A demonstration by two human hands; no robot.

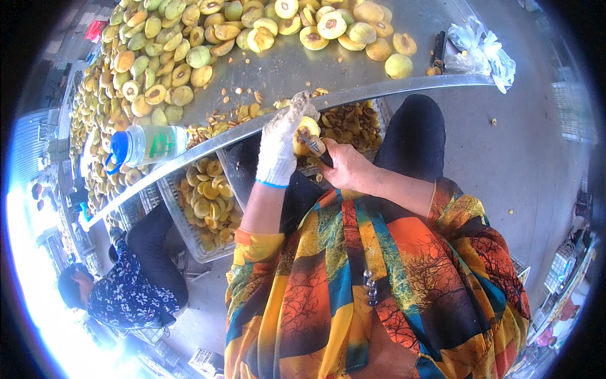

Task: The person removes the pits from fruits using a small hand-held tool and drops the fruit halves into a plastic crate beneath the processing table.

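My left hand (282, 142), in a soiled white knit glove with a blue cuff edge, grips a halved yellow peach (308, 127) just past the front edge of a metal table. The peach's cut face, with a brown centre, is turned toward my right side. My bare right hand (348, 166) holds a small pitting knife (323, 154) by its dark handle. Its metal tip reaches the centre of the peach half; whether it is inside the flesh I cannot tell. Beneath my hands, a crate holds brown-centred peach scraps (352, 124).
Peach halves (182, 76) are heaped over the metal table (265, 71). A blue-capped bottle (149, 144) lies near its edge. Plastic bags (480, 54) rest at the right corner. Below left stands a crate (201, 256) of peach halves. Another person (130, 289) sits farther left.
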